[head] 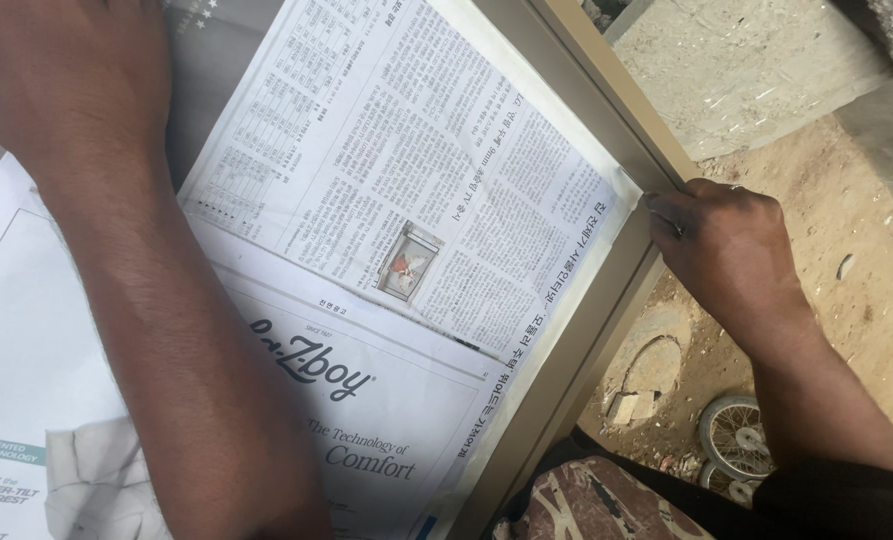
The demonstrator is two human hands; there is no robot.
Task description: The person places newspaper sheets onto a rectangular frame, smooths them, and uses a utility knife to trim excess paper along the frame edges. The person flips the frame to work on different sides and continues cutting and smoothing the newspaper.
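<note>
Nearest us, our left arm crosses the lower left of the view, and our left hand [61,75] lies up at the top left on the newspaper [406,190]. It seems to rest there to keep the sheets flat and still; its fingers run out of view, so we cannot tell whether they are spread or curled.

The newspaper covers the panel inside a pale metal frame [576,350]. One sheet of dense print with a small photo lies over a second sheet [366,420] carrying large advertising type, and their edges run up to the frame's inner lip, as if laid to mask the panel.

Our right hand [731,250] sits at the frame's right side, fingers curled and pressed together on the rail just where the paper's corner meets it, apparently pinning or tucking that corner.

Below the frame, a patterned cloth [591,505] shows near our lap. Beyond lies bare sandy ground [846,260] with small stones and a small spoked wheel [734,435]. Farthest off, at the top right, a rough concrete slab [746,60] stands outdoors in daylight.
</note>
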